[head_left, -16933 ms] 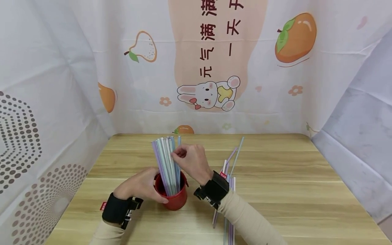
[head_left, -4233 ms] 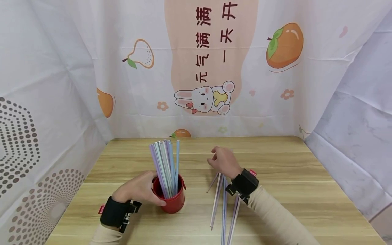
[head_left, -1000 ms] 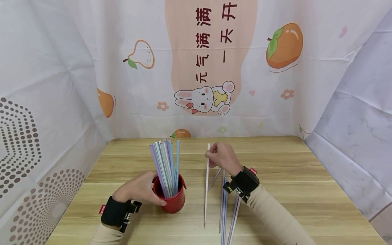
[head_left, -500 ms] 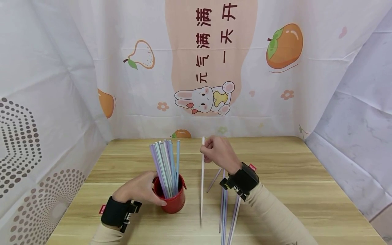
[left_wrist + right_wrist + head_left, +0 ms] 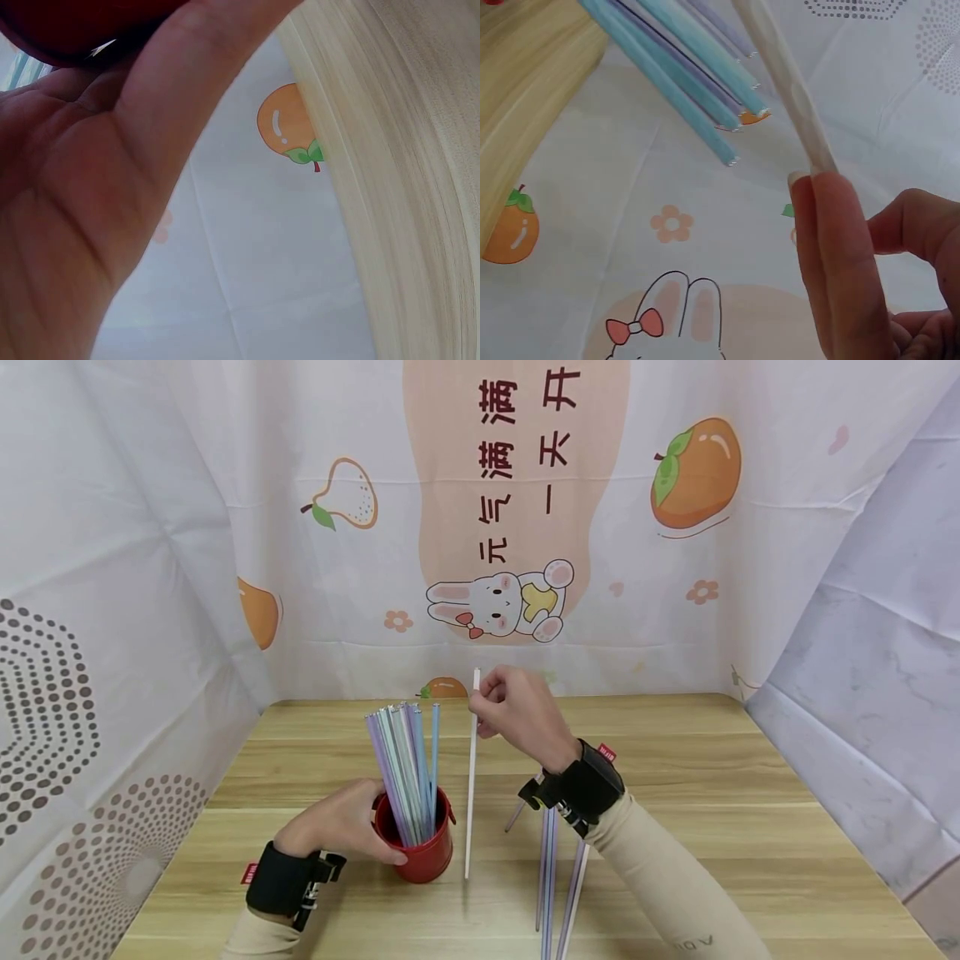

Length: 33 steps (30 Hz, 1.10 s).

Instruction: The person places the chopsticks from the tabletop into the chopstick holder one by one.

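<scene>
At the left of the head view stands a small red bucket (image 5: 429,862) holding a bundle of purple, pale green, white and blue straws (image 5: 401,768) that lean left. My left hand (image 5: 341,822) grips its left side, thumb on the near rim; the other fingers are mostly hidden. My right hand (image 5: 521,710) pinches a white straw (image 5: 471,802) near its upper end. That straw hangs almost upright, just right of the bucket and apart from it. The right wrist view shows fingertips on the white straw (image 5: 784,71), beside the bundle's jagged, shiny ends (image 5: 731,159).
Several purple, blue and white straws (image 5: 549,877) lie on the wooden table (image 5: 712,827), partly under the right forearm. A short visible part of a purple straw (image 5: 514,816) lies left of them. A printed cloth (image 5: 337,610) hangs behind the table.
The right hand has picked a white straw from the table straws, raised it and carried it left toward the bucket. The left hand has kept its grip on the bucket.
</scene>
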{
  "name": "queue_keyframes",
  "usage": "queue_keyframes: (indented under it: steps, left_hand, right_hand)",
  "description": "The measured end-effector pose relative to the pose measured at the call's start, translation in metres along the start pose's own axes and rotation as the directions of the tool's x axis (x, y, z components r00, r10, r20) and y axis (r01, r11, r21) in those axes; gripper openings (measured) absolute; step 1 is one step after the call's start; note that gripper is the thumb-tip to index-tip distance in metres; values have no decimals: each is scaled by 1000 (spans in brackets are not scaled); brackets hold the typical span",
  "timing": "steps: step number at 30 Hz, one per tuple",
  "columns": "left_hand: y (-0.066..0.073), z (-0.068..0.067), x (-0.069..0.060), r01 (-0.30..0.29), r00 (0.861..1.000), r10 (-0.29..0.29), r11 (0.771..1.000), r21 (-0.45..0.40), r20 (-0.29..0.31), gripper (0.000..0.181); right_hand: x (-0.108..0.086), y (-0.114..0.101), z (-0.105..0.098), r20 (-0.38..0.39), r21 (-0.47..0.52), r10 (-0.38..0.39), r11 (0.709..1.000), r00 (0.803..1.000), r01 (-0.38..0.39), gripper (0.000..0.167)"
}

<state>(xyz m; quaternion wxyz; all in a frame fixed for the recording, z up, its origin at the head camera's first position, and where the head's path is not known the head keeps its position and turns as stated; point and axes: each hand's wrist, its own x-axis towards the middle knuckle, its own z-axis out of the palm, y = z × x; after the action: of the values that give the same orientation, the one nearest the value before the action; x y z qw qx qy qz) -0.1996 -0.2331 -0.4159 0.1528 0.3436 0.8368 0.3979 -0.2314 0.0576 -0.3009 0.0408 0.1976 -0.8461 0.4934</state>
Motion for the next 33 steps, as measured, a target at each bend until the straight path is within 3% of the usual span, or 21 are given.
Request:
queue_keyframes:
  steps: [9,15,25,27,33]
  left_hand:
    - [-1,0,1,4,1000,-4,1000,3,4,69]
    - [-1,0,0,13,1000,-13,1000,12,2,69]
    - [-1,-1,0,1,1000,-1,1000,-7,6,69]
    - [-1,-1,0,-1,1000,1,1000,-12,10,69]
    - [1,-1,0,10,1000,-10,1000,-14,10,69]
  right_hand:
    - [3,-12,3,-113,95,-86,991,990,97,8]
    - [3,-13,7,-216,125,-178,970,960,208,7]
    - [5,-13,9,-308,123,-254,945,917,303,7]
    - [6,-13,10,-315,114,-267,942,911,315,7]
    - [6,-9,16,-260,77,-292,944,920,322,7]
